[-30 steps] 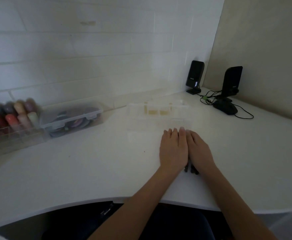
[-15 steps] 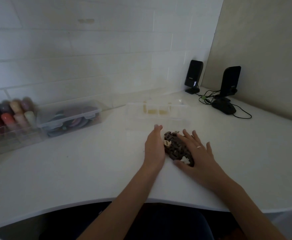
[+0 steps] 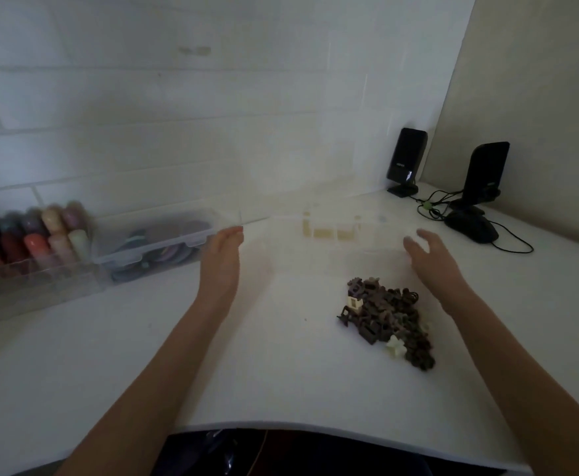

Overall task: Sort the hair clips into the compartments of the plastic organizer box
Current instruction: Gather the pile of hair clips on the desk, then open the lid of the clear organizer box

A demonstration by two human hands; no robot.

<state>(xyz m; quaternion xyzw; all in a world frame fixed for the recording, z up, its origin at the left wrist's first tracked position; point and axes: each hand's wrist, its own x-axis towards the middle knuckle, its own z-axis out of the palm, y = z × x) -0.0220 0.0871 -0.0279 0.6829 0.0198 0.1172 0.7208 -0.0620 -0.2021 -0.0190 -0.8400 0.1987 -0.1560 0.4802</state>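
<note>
A heap of small hair clips [image 3: 389, 319], mostly dark brown with a few cream ones, lies on the white desk. Behind it stands a clear plastic organizer box [image 3: 332, 231]; some of its far compartments show a yellowish fill. My left hand [image 3: 221, 266] is at the box's left side, fingers extended and holding nothing. My right hand [image 3: 432, 255] is at the box's right side, fingers spread and empty. Whether either hand touches the box is unclear.
At the left stand a clear lidded case [image 3: 154, 242] with coloured items and a rack of coloured bottles [image 3: 30, 238]. Two black speakers [image 3: 406, 161] [image 3: 483, 173], a black mouse [image 3: 471, 228] and cables lie at the back right. The desk's curved front edge is near me.
My hands lifted off the clip heap, spread apart and reached forward to either side of the organizer box. The heap now lies uncovered.
</note>
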